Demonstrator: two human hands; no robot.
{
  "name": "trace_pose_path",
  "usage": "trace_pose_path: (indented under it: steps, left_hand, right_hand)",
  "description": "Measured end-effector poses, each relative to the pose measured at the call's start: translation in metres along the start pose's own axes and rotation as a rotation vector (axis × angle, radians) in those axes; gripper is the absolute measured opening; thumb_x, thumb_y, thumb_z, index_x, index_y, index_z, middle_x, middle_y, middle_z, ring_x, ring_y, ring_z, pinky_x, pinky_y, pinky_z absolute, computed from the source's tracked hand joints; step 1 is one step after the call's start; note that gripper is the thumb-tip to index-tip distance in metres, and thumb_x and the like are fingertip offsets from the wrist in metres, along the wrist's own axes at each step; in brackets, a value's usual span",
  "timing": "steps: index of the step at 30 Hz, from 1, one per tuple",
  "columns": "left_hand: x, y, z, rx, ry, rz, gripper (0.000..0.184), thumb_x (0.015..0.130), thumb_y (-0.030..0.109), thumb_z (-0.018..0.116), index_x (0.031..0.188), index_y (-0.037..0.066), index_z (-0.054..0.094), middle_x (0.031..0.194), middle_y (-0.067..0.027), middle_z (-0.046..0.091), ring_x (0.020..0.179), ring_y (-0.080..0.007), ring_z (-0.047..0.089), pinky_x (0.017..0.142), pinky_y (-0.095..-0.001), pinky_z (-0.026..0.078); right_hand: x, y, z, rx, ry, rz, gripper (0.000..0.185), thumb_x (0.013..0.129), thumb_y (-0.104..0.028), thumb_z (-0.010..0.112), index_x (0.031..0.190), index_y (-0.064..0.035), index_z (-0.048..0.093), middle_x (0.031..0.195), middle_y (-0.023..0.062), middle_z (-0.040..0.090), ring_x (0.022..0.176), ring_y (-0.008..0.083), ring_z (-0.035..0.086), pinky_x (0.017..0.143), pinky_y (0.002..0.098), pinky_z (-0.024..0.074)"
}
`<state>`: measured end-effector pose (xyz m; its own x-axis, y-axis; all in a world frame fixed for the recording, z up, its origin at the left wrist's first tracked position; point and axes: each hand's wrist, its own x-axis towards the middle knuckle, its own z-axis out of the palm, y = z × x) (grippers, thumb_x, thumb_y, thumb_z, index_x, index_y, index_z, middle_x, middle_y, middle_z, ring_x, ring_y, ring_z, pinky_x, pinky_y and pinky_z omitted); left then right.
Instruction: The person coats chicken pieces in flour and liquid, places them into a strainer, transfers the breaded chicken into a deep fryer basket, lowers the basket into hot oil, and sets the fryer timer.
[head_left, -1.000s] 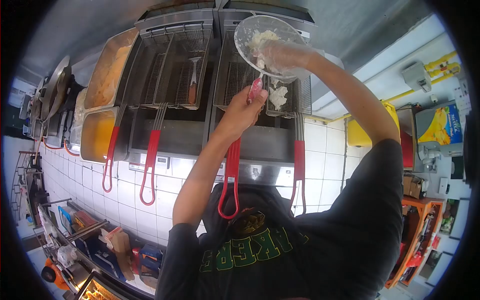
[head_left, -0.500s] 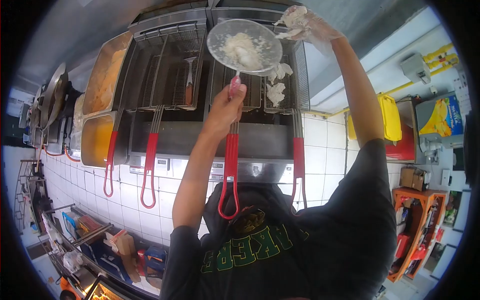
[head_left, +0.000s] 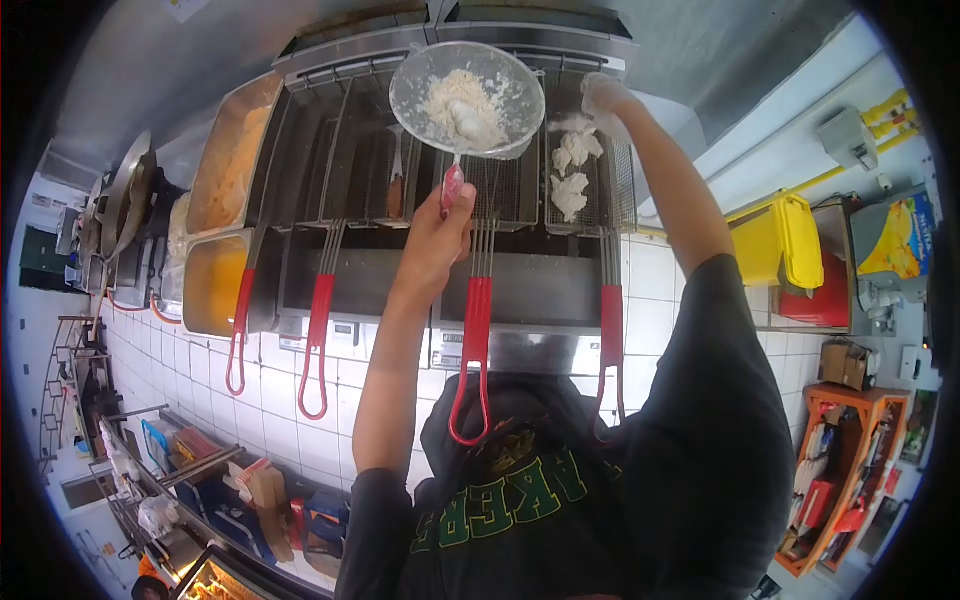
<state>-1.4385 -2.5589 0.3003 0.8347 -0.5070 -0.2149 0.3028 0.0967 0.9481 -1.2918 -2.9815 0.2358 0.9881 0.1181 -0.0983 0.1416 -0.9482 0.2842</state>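
In my left hand, the fingers wrap round the pink-red handle of a round mesh strainer, raised above the fryer baskets. Pale flour with a whiter lump lies in it. My right hand, in a clear plastic glove, is at the far end of the rightmost fryer basket. Its fingers point down and are mostly hidden, so their grip is unclear. Flour-coated pieces lie in that basket just below the hand, the farthest one blurred.
Red basket handles stick out toward my body. A brown-handled utensil lies in a basket left of the strainer. Metal pans with orange crumbs and yellow liquid stand at left. To the right is a yellow bin.
My right hand has moved down toward the rightmost basket; the floured piece seen in it before no longer shows there. The strainer stays in my left hand as the view shifts slightly.
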Motion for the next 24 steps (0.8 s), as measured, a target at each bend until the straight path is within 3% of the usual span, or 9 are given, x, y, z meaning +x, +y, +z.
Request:
trace_pose_path:
  steps: [3, 5, 7, 9, 11, 15, 19, 22, 24]
  left_hand:
    - [0.002, -0.004, 0.002, -0.012, 0.003, 0.008, 0.038, 0.1, 0.043, 0.058, 0.111, 0.007, 0.057, 0.064, 0.0078, 0.036, 0.049, -0.0015, 0.03, 0.045, -0.021, 0.024]
    - [0.003, -0.006, 0.003, -0.017, -0.001, 0.018, 0.038, 0.099, 0.043, 0.058, 0.11, 0.007, 0.057, 0.064, 0.0078, 0.036, 0.049, -0.0015, 0.03, 0.045, -0.0209, 0.024]
    - [0.007, -0.009, 0.005, -0.02, -0.021, 0.039, 0.038, 0.099, 0.044, 0.058, 0.11, 0.007, 0.057, 0.062, 0.0076, 0.036, 0.048, -0.0015, 0.03, 0.044, -0.021, 0.024]
    - [0.008, -0.007, 0.01, -0.022, -0.04, 0.031, 0.038, 0.1, 0.044, 0.057, 0.11, 0.007, 0.057, 0.062, 0.0075, 0.036, 0.048, -0.0018, 0.03, 0.044, -0.0212, 0.023]
    - [0.009, -0.008, 0.014, -0.024, -0.048, 0.014, 0.038, 0.1, 0.043, 0.057, 0.11, 0.007, 0.056, 0.061, 0.0073, 0.036, 0.047, -0.002, 0.029, 0.044, -0.0214, 0.023]
    - [0.008, -0.011, 0.019, -0.026, -0.073, 0.02, 0.036, 0.101, 0.042, 0.056, 0.11, 0.007, 0.057, 0.061, 0.0069, 0.036, 0.046, -0.0029, 0.029, 0.043, -0.0223, 0.022]
    - [0.005, -0.012, 0.026, -0.013, -0.115, 0.02, 0.035, 0.1, 0.042, 0.057, 0.104, 0.008, 0.056, 0.061, 0.0068, 0.037, 0.046, -0.003, 0.031, 0.043, -0.0227, 0.023]
    - [0.005, -0.014, 0.043, 0.036, -0.13, 0.027, 0.034, 0.1, 0.043, 0.058, 0.093, 0.009, 0.053, 0.062, 0.0067, 0.038, 0.047, -0.0032, 0.034, 0.043, -0.0229, 0.024]
    - [0.006, -0.015, 0.049, 0.05, -0.119, 0.035, 0.034, 0.1, 0.042, 0.058, 0.089, 0.01, 0.05, 0.062, 0.0066, 0.038, 0.048, -0.0033, 0.035, 0.043, -0.023, 0.025]
  right_hand:
    - [0.001, 0.017, 0.009, -0.12, 0.098, -0.241, 0.016, 0.075, -0.013, 0.062, 0.088, -0.009, 0.072, 0.095, 0.0117, 0.069, 0.091, 0.0298, 0.067, 0.079, 0.0393, 0.0552]
    - [-0.014, 0.011, -0.008, 0.017, -0.224, -0.242, 0.02, 0.073, -0.011, 0.064, 0.091, -0.0076, 0.072, 0.094, 0.0113, 0.07, 0.091, 0.0278, 0.067, 0.078, 0.0369, 0.055]
    - [-0.035, -0.013, -0.033, 0.261, -0.266, -0.042, 0.022, 0.071, -0.011, 0.066, 0.092, -0.0074, 0.072, 0.088, 0.0104, 0.068, 0.088, 0.027, 0.066, 0.079, 0.0351, 0.0541]
    - [-0.011, 0.01, 0.03, 0.255, 0.054, -0.153, 0.021, 0.071, -0.01, 0.066, 0.091, -0.0061, 0.071, 0.085, 0.0102, 0.066, 0.086, 0.0281, 0.065, 0.078, 0.0368, 0.0535]
    - [-0.008, 0.021, 0.033, -0.061, 0.122, -0.354, 0.019, 0.07, -0.012, 0.066, 0.087, -0.0054, 0.068, 0.085, 0.0093, 0.065, 0.085, 0.0291, 0.064, 0.078, 0.0384, 0.0517]
    - [-0.06, -0.023, -0.123, 0.616, 0.162, 0.14, 0.031, 0.079, -0.027, 0.066, 0.1, -0.0046, 0.066, 0.101, 0.0119, 0.067, 0.095, 0.0298, 0.064, 0.084, 0.0398, 0.0498]
    - [-0.076, -0.08, -0.187, 0.537, 0.319, -0.046, 0.04, 0.081, -0.03, 0.068, 0.111, -0.004, 0.064, 0.106, 0.0152, 0.066, 0.1, 0.0284, 0.064, 0.086, 0.0398, 0.0499]
    - [-0.079, -0.105, -0.187, 0.653, -0.024, 0.047, 0.044, 0.08, -0.025, 0.068, 0.117, -0.0014, 0.061, 0.108, 0.0162, 0.067, 0.101, 0.0301, 0.066, 0.088, 0.0395, 0.0502]
    - [-0.057, -0.116, -0.136, 0.232, 0.06, -0.197, 0.045, 0.081, -0.021, 0.066, 0.12, 0.0004, 0.059, 0.105, 0.0182, 0.068, 0.1, 0.0347, 0.067, 0.086, 0.0403, 0.0513]
